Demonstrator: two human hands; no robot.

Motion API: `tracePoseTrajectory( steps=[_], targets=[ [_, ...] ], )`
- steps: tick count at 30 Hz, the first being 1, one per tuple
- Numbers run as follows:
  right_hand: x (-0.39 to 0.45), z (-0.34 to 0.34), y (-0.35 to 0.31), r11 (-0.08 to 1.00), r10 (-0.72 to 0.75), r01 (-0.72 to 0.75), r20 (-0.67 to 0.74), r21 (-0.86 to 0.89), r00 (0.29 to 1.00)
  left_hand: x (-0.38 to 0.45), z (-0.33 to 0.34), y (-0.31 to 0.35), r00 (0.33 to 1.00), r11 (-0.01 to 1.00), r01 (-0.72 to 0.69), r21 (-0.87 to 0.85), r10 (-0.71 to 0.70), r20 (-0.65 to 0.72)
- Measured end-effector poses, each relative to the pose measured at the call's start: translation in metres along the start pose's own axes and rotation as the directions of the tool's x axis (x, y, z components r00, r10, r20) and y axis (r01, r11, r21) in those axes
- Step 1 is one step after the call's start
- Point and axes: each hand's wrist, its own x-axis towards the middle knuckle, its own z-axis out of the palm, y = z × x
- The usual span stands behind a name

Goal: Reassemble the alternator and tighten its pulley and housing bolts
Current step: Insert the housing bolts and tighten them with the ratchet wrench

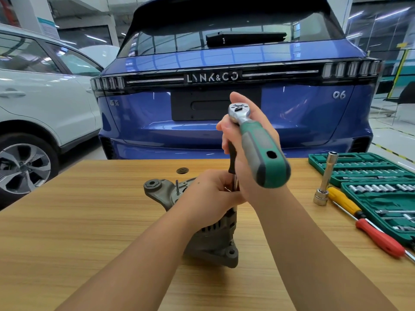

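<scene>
Hands (226, 176) on grey finned alternator (211, 243)

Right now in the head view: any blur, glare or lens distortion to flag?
Head view: wide-angle bowing bends the table edge and the blue car; ratchet handle, near the lens, is slightly soft; ceiling lights streak across the rear window; alternator evenly lit, largely hidden by the left hand.
</scene>
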Motion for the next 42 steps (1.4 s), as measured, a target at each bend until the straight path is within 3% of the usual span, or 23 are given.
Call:
tracePoseTrajectory(
  steps=[3, 7, 9, 11, 13, 15, 17, 20, 22, 28, 31, 36, 39, 42],
  targets=[
    [0.006, -0.003, -0.005, 0.939, 0.172, -0.197, 0.111, 0.283, 0.979, 0.0, 0.001, -0.002, 1.0, 1.0, -0.019, 0.014, 0.019, 0.013],
    [-0.004, -0.007, -0.002, 0.98, 0.095, -0.108, 0.083, 0.169, 0.992, 0.005, 0.002, -0.006, 0.999, 0.999, 0.037, -0.01, -0.037, 0.004],
    [-0.006, -0.006, -0.003, 0.999, 0.02, -0.019, -0.009, 0.041, 1.0, 0.006, 0.002, -0.006, 0.999, 1.0, 0.023, 0.011, -0.024, 0.036],
    [-0.002, -0.008, -0.004, 1.0, 0.02, -0.021, -0.106, -0.003, 0.994, 0.005, 0.003, -0.003, 0.998, 1.0, 0.002, 0.014, -0.002, 0.06],
    [0.003, -0.015, -0.005, 0.987, 0.138, -0.128, -0.108, 0.093, 0.985, 0.005, 0.003, -0.002, 0.999, 1.0, 0.017, 0.019, -0.018, 0.05],
    [0.006, -0.022, -0.003, 0.949, 0.21, -0.206, 0.01, 0.239, 0.978, 0.006, 0.002, -0.003, 0.999, 0.999, 0.036, 0.032, -0.037, 0.032],
    [0.005, -0.022, 0.0, 0.943, 0.138, -0.16, 0.096, 0.291, 0.986, 0.006, 0.002, -0.003, 0.999, 0.999, 0.042, 0.008, -0.042, 0.024],
    [0.002, -0.012, 0.009, 0.988, -0.105, 0.094, 0.093, 0.123, 0.99, 0.004, 0.001, -0.001, 0.999, 0.999, 0.029, -0.015, -0.028, 0.029],
    [0.001, -0.008, 0.013, 0.985, -0.168, 0.164, 0.1, 0.048, 0.981, 0.002, -0.001, 0.001, 0.999, 0.999, 0.034, -0.029, -0.034, 0.029],
    [0.004, -0.012, 0.008, 0.935, 0.018, -0.083, 0.189, 0.344, 0.982, 0.0, -0.001, -0.002, 0.999, 1.0, 0.019, 0.014, -0.019, 0.044],
    [0.002, -0.011, 0.005, 0.956, 0.069, -0.106, 0.139, 0.274, 0.988, 0.002, 0.001, -0.003, 0.999, 1.0, 0.024, 0.02, -0.024, 0.035],
    [0.004, -0.014, 0.0, 0.992, 0.083, -0.071, -0.11, 0.109, 0.991, 0.005, 0.003, -0.001, 0.999, 0.998, 0.02, 0.06, -0.023, 0.048],
    [0.005, -0.018, 0.003, 0.983, 0.128, -0.124, -0.021, 0.137, 0.992, 0.006, 0.003, 0.0, 0.998, 0.997, 0.049, 0.052, -0.051, 0.029],
    [0.002, -0.011, 0.011, 0.995, -0.007, -0.002, 0.09, 0.097, 0.996, 0.004, 0.0, 0.001, 0.997, 0.998, 0.063, 0.017, -0.063, 0.032]
  ],
)
